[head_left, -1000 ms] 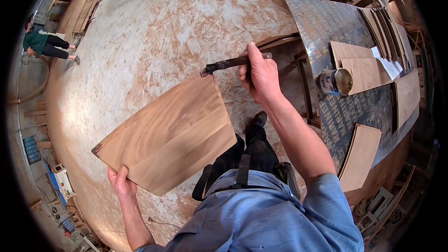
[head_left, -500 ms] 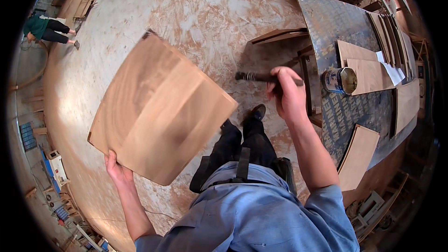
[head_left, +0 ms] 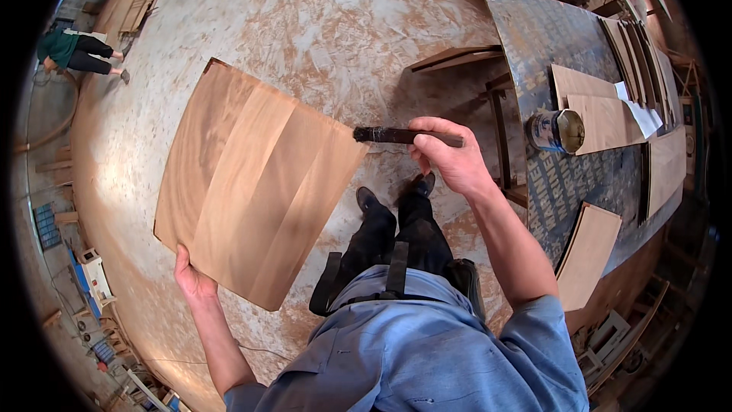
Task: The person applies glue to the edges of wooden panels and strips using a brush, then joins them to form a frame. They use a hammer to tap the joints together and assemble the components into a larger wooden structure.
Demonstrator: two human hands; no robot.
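Observation:
A wooden panel (head_left: 252, 183) with striped grain is held up by my left hand (head_left: 194, 278), which grips its lower left edge; the fingers behind it are hidden. Dark patches mark two of its corners. In my right hand (head_left: 451, 154) is a dark-handled paintbrush (head_left: 408, 136), pinched between thumb and fingers. Its black bristles point left and meet the panel's right corner, or hover just by it; I cannot tell which. To the right, an open paint can (head_left: 555, 132) stands on a dark-topped table (head_left: 545, 46).
Thin wooden boards (head_left: 602, 118) and a white paper (head_left: 645, 120) lie on the table around the can. Another board (head_left: 589, 255) rests at its near edge. A wooden frame (head_left: 457, 58) stands beside the table. At far left, a person in a green top (head_left: 59, 49) is on the stained floor (head_left: 328, 23).
The paintbrush in my right hand has moved left to the panel's right corner. My left hand has turned the panel a little, and its far corner has shifted left.

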